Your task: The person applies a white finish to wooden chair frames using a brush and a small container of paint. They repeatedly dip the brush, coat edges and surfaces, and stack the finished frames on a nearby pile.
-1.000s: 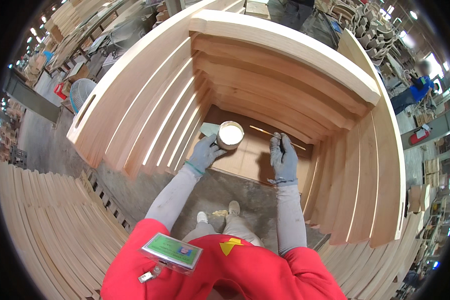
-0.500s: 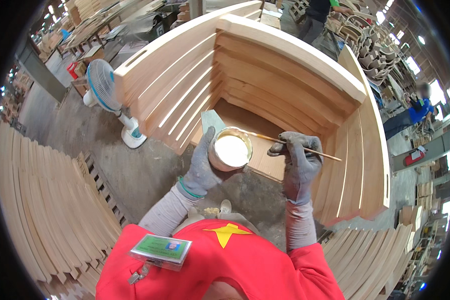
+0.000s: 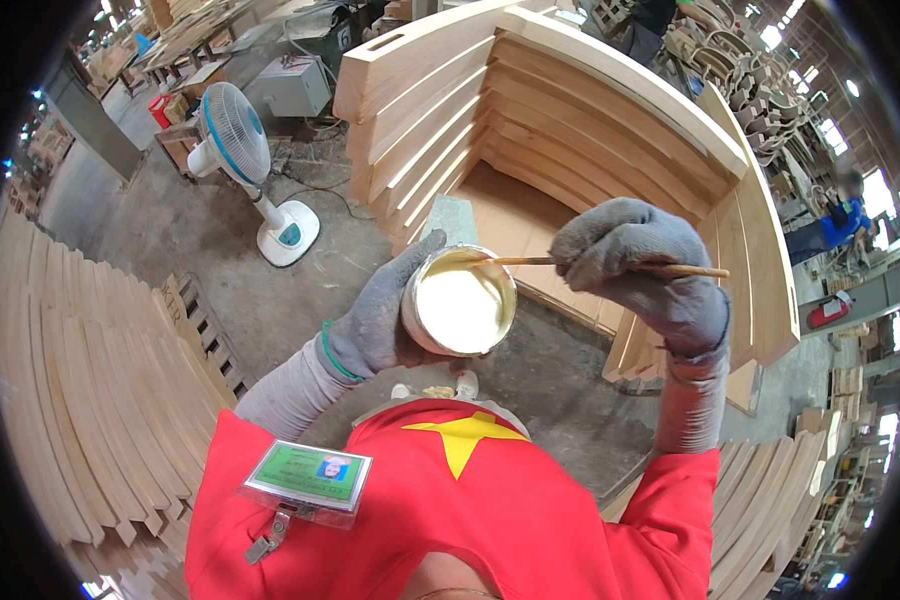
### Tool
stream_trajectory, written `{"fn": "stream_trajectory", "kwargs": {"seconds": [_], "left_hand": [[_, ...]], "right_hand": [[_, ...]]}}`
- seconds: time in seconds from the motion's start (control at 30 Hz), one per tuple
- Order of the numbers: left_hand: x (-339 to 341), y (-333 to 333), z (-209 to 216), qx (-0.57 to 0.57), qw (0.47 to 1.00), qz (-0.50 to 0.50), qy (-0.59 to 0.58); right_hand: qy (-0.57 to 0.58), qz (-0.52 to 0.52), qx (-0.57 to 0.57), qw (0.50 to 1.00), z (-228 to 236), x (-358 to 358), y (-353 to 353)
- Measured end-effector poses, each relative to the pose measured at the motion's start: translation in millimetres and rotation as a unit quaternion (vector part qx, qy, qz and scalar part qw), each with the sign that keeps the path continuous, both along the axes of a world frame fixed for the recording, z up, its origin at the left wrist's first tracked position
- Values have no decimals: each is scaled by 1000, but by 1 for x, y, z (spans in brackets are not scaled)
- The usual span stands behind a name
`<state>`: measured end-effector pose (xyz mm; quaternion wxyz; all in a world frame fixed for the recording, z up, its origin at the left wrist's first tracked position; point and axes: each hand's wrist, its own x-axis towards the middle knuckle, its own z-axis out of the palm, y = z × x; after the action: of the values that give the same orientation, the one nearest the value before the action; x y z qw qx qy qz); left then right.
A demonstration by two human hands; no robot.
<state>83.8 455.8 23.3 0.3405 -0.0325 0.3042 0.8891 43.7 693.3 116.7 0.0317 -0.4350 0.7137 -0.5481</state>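
My gloved left hand (image 3: 375, 315) is wrapped round an open can (image 3: 460, 305) of creamy white liquid, holding it in front of my body. A flat grey-green piece (image 3: 450, 218) sticks up behind the can's far rim; whether my fingers grip it too is hidden. Pinched in my gloved right hand (image 3: 645, 265) is a thin wooden stick (image 3: 530, 261), nearly level, its far end at the can's inner edge. I cannot see whether that end carries bristles. Beyond both hands stands a large slatted wooden furniture frame (image 3: 610, 110) with an inner base board (image 3: 515, 210).
A standing fan (image 3: 235, 135) is on the concrete floor to the left. Stacked wooden slats (image 3: 90, 380) lie at near left, with more slats (image 3: 770, 500) at near right. A grey metal box (image 3: 295, 85) sits behind the fan. A person in blue (image 3: 840, 225) is at far right.
The view has shifted, so the frame and fan sit farther right. The can appears larger. My right hand has moved right and up, and the stick is now more level, still reaching the can.
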Motion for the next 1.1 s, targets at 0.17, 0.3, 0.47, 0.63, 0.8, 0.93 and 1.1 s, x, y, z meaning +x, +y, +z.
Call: {"fn": "stream_trajectory", "kwargs": {"seconds": [0.17,0.3,0.47,0.63,0.8,0.93,1.1], "left_hand": [[5,-10,-1,36,999,10,8],[4,-17,-5,143,989,-23,13],[0,-11,-5,191,981,32,24],[1,4,-3,213,964,119,100],[1,-5,4,277,944,142,111],[-1,-27,39,212,949,166,164],[-43,-97,42,64,928,245,274]], "right_hand": [[73,19,50,996,35,13,9],[10,-40,-77,996,38,26,20],[-31,-151,-192,969,-12,71,0],[58,-231,-203,950,-69,93,-21],[98,-265,-283,917,-58,104,-22],[225,-517,-265,782,-42,125,55],[267,-611,-176,724,-15,151,139]]}}
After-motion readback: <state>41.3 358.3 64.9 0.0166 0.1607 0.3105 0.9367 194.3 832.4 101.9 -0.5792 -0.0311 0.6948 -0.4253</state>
